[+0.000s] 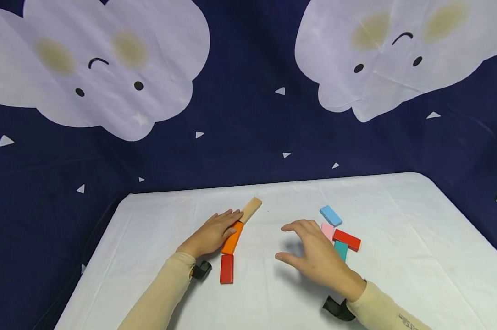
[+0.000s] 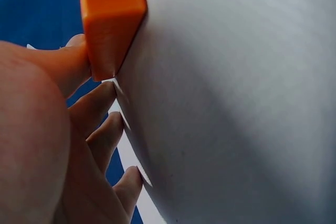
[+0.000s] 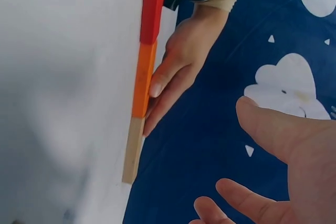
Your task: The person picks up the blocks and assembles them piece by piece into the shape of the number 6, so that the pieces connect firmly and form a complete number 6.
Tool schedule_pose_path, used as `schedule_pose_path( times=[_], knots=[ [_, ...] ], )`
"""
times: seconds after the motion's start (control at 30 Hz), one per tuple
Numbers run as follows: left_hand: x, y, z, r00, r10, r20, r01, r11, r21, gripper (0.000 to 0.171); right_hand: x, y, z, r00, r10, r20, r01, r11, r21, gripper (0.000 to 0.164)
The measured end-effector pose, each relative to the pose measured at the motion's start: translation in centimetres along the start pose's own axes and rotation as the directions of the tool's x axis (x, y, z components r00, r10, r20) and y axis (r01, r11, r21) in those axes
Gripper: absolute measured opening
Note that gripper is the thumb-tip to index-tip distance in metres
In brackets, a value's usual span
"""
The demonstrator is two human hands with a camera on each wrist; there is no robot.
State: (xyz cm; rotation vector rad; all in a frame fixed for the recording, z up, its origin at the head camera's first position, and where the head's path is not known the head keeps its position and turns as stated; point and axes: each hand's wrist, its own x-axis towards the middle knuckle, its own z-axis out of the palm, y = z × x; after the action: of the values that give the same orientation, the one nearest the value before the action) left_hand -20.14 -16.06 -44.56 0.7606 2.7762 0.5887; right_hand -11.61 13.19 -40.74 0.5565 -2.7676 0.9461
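Three blocks run end to end in a slightly bent line on the white table: a red block (image 1: 227,270) nearest, an orange block (image 1: 232,242) in the middle, a plain wood block (image 1: 253,208) farthest. My left hand (image 1: 210,234) lies along the line's left side. Its thumb touches the orange block, and the fairly straight fingers reach the joint with the wood block. To the right, my right hand (image 1: 320,256) hovers over the table, thumb and fingers spread apart, holding nothing. In the right wrist view the orange block (image 3: 143,80) stands between the other two.
Right of my right hand lie a light blue block (image 1: 330,215), a pink block (image 1: 327,230), a second red block (image 1: 347,240) and a teal block (image 1: 341,250), partly hidden by that hand. A dark blue cloth with clouds (image 1: 248,151) hangs behind the table's far edge.
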Motion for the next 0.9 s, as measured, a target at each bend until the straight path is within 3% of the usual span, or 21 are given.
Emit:
schedule_pose_path(
  times=[0.57,0.9],
  knots=[
    [0.0,-0.2,0.0,1.0,0.011,-0.002,-0.011,1.0,0.002,0.053,-2.5,4.1,-2.0,0.996,0.074,-0.055,-0.073,0.997,0.029,0.056],
    [0.0,-0.2,0.0,1.0,0.018,-0.003,-0.018,1.0,0.004,0.052,-3.6,5.6,-2.0,0.993,0.023,-0.115,-0.026,0.999,-0.025,0.05]
  ],
)
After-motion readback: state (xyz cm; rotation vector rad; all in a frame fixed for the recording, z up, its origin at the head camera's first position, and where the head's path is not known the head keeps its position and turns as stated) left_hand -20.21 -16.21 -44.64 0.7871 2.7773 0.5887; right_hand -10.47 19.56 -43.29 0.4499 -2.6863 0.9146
